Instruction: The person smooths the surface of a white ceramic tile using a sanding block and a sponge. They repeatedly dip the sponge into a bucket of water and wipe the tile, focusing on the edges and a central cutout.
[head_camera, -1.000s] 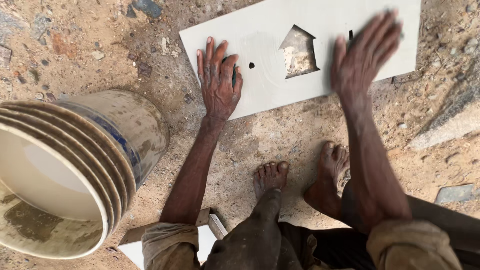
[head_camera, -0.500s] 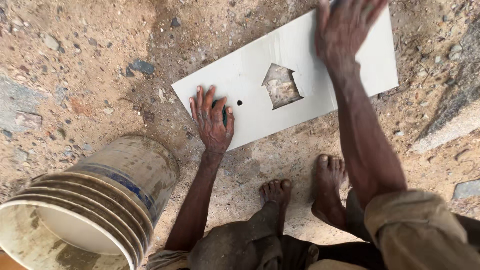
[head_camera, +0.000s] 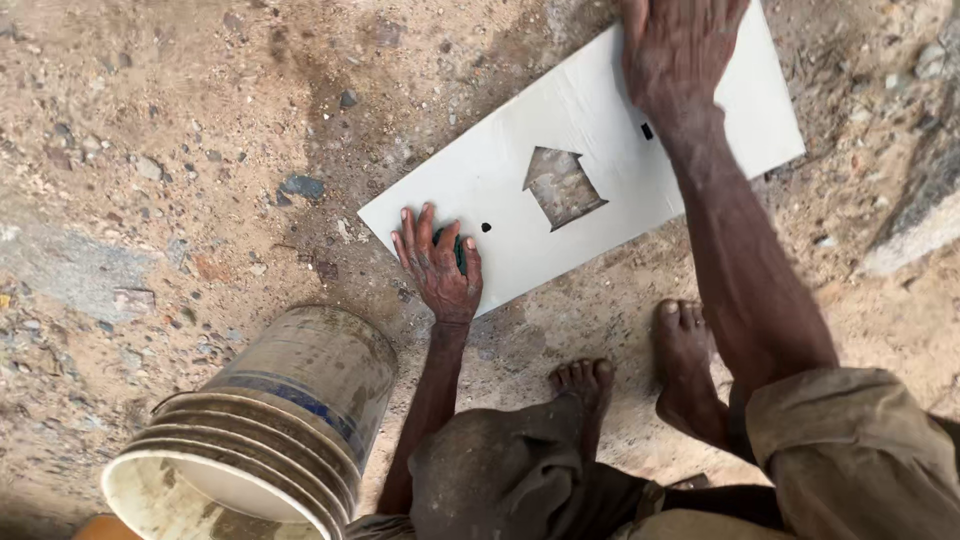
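- The white tile (head_camera: 600, 140), cut through with a house-shaped hole (head_camera: 563, 185), lies flat on the dirt ground (head_camera: 200, 150), farther up and more tilted than a second ago.
- Your left hand (head_camera: 440, 265) presses open-fingered on its near corner, over something small and green, no longer spread mid-tile.
- Your right hand (head_camera: 680, 50) has slid to the far edge, flat, gripping nothing.
- Your bare feet (head_camera: 640, 375) rest just below.
- A stained bucket (head_camera: 270, 420) lies tipped nearby.
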